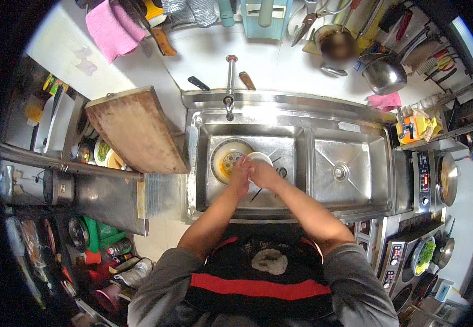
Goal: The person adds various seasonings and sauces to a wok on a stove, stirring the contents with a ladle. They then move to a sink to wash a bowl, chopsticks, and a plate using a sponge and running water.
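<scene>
Over the left basin [277,137] of a stainless steel double sink, my two hands are close together at a white bowl [261,156]. My left hand [241,176] grips the bowl's left side. My right hand [264,175] holds it from the near side, covering much of it, so its contents are hidden. Below and to the left, a patterned plate [217,158] with an orange-yellow patch lies on the basin floor, partly covered by my left hand. A dark drain fitting [281,172] shows just right of my right hand.
A faucet [230,98] reaches over the left basin's back edge. The right basin [338,153] has a round drain. A wooden cutting board [134,128] leans at the left. Two knife handles [198,83] show behind the sink. A cooktop with a pan [448,180] stands at the right.
</scene>
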A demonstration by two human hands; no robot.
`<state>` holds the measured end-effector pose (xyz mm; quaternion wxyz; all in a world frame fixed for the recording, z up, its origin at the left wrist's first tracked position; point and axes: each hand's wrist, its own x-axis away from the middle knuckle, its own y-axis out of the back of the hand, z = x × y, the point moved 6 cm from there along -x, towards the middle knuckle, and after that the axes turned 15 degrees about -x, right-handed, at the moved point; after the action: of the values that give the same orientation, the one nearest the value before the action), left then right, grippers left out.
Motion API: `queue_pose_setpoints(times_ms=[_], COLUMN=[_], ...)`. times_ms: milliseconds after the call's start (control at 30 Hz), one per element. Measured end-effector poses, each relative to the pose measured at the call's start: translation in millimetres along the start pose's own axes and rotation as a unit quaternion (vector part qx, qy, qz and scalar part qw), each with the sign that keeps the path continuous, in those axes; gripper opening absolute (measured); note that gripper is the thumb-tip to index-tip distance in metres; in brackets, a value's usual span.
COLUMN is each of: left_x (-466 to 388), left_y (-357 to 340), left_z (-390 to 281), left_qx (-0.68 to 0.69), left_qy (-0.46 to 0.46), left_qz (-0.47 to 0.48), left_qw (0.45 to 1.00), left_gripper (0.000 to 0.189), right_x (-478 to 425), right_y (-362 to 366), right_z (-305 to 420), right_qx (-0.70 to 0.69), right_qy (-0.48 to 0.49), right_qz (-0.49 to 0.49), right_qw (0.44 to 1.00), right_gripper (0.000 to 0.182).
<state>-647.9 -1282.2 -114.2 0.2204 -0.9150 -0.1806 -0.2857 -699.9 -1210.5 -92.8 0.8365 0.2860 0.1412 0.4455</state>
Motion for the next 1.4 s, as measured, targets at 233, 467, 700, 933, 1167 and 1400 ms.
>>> queue_pose_setpoints(times_ms=[233, 467, 700, 933, 1167, 1400], left_x=[-17.0, 36.0, 12.6, 6.2, 20.3, -72.2], left_y=[28.3, -34.4, -55.4, -53.2, -71.2, -13.5], left_z=[21.8, 0.6, 28.2, 23.3, 47.1, 98.9], left_qx=[0.017, -0.046, 0.285, -0.001, 0.136, -0.533], left_qy=[-0.017, 0.116, 0.143, 0.022, 0.153, -0.158], left_qz=[-0.069, 0.19, 0.213, -0.06, 0.147, -0.243], left_qw=[0.997, 0.974, 0.924, 0.998, 0.968, 0.795], left_gripper=[0.031, 0.032, 0.025, 0.026, 0.025, 0.022], right_x=[23.7, 19.7, 46.3, 63.1, 42.6, 116.4], right_y=[63.7, 53.2, 50.7, 75.7, 114.4, 25.8], right_z=[38.9, -19.9, -2.1, 28.0, -10.0, -120.9], right_qx=[0.097, -0.547, -0.585, -0.076, -0.484, -0.563], right_qy=[-0.121, -0.222, -0.137, 0.054, -0.14, -0.256], right_qz=[-0.004, -0.087, -0.312, -0.4, -0.213, -0.356], right_qw=[0.988, 0.803, 0.736, 0.912, 0.837, 0.701], right_gripper=[0.029, 0.025, 0.04, 0.04, 0.031, 0.03])
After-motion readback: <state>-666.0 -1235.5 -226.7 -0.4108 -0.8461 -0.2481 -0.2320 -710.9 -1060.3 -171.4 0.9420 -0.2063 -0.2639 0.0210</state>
